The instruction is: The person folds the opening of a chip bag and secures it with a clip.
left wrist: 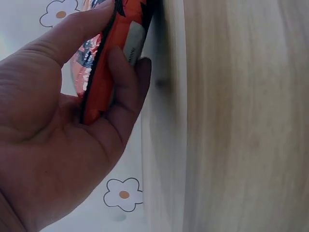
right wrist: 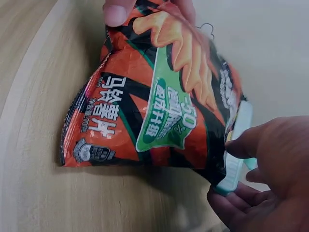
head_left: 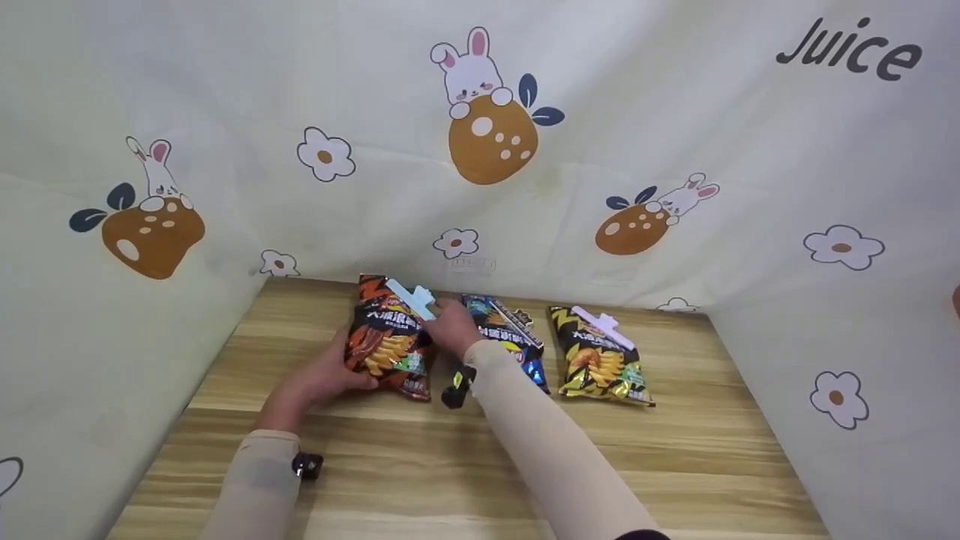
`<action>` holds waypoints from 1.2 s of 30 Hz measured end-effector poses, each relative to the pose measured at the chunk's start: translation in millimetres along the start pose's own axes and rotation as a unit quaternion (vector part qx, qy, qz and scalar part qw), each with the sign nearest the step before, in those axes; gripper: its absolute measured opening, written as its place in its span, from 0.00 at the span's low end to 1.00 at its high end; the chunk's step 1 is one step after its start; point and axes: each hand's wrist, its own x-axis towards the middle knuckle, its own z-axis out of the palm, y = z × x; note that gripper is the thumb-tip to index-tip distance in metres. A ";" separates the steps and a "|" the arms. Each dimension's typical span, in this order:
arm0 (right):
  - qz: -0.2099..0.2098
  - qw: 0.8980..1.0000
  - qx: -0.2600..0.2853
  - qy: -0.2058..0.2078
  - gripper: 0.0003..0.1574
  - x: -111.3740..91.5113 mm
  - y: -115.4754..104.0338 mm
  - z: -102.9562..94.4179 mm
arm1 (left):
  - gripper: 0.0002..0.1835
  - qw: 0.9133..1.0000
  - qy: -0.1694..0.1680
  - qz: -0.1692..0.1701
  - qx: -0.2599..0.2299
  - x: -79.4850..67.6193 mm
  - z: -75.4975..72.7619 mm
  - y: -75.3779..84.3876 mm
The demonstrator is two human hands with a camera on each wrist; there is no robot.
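A red and black bag of potato chips is at the left of the row, with a light blue bag clip across its top corner. My left hand grips the bag by its left edge, thumb on the front; in the left wrist view its fingers curl behind the bag. At the clip, my right hand pinches the clip's end; the right wrist view shows the thumb and fingers around the clip. The bag's lower edge appears raised off the wooden table.
Right of the hands lie a blue chip bag with a dark patterned clip, partly hidden by the right arm, and a yellow and black chip bag with a lilac clip. A printed curtain stands behind the table.
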 end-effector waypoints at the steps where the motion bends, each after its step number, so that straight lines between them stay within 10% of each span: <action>1: 0.003 1.000 -0.003 -0.002 0.28 -0.5 -0.1 -0.5 | 0.69 1.000 0.001 0.003 0.003 0.8 0.3 0.0; 12: -0.004 0.999 -0.035 -0.002 0.25 9.3 8.4 4.0 | 0.61 0.999 0.013 0.019 0.039 6.4 2.4 -0.6; 26: 0.032 0.992 -0.073 -0.094 0.48 -12.0 -6.3 -1.4 | 0.54 0.990 0.022 -0.030 0.138 0.6 3.0 5.0; 36: -0.031 0.993 -0.058 -0.095 0.42 -25.4 -9.0 -18.9 | 0.53 0.987 0.053 0.004 0.151 3.2 7.0 9.2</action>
